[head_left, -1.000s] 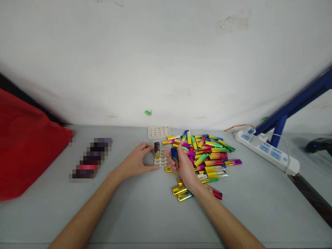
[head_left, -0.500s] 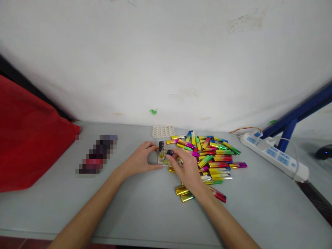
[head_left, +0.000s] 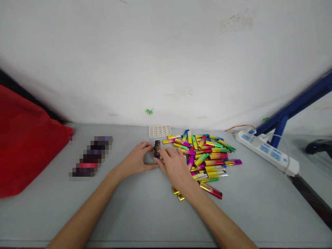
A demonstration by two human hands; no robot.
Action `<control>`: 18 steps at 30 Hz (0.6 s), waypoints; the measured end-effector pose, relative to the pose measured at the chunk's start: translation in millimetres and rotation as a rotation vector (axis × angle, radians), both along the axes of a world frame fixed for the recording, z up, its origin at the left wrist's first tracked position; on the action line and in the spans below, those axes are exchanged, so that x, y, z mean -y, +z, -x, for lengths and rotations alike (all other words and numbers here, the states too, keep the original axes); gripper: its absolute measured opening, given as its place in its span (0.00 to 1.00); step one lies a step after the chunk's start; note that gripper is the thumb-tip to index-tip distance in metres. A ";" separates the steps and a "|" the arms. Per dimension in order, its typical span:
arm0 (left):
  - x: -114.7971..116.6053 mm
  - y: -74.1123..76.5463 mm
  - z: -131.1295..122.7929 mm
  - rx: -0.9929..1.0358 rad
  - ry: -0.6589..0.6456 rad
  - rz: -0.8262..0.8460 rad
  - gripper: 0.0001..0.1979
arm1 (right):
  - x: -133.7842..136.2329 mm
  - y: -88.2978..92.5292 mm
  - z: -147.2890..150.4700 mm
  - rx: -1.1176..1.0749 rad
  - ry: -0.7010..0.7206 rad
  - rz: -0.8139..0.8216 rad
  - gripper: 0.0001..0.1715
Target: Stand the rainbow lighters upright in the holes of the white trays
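A short row of upright lighters (head_left: 157, 144) with black tops stands in a white holed tray, which my hands now mostly hide. My left hand (head_left: 136, 159) curves around the left side of that tray, its index finger at the far end and its thumb at the near end. Pressed in from the right, my right hand (head_left: 175, 167) has its fingertips at a lighter (head_left: 156, 154) at the near end of the row. Right beside that hand lies a loose pile of shiny multicoloured lighters (head_left: 211, 162), partly covered by it.
A second white holed tray (head_left: 159, 131) lies near the wall. On the right is a white power strip (head_left: 267, 148) with plugs, by a blue metal frame (head_left: 282, 124). A blurred-out dark object (head_left: 90, 157) and a red cloth (head_left: 28, 145) are on the left.
My right hand has moved left with the lighter, bringing it into line with the upright ones. My left hand keeps its place at the tray. The view has shifted slightly.
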State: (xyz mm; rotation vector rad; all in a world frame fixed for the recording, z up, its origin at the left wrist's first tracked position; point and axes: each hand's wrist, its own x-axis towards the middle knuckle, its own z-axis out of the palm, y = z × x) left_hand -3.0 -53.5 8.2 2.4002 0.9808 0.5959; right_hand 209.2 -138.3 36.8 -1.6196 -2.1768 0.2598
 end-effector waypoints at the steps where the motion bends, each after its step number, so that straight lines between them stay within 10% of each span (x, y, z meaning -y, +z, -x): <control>1: -0.4 -0.3 0.3 -0.004 0.001 0.003 0.26 | 0.5 2.8 -1.3 -0.003 -0.021 0.017 0.14; 10: -3.8 -5.1 4.1 -0.025 0.023 0.005 0.32 | 14.4 14.6 -63.2 -0.048 0.149 0.258 0.11; 18: -2.2 -3.6 3.6 -0.015 0.038 0.005 0.32 | 28.5 21.2 -52.1 0.197 0.077 0.243 0.06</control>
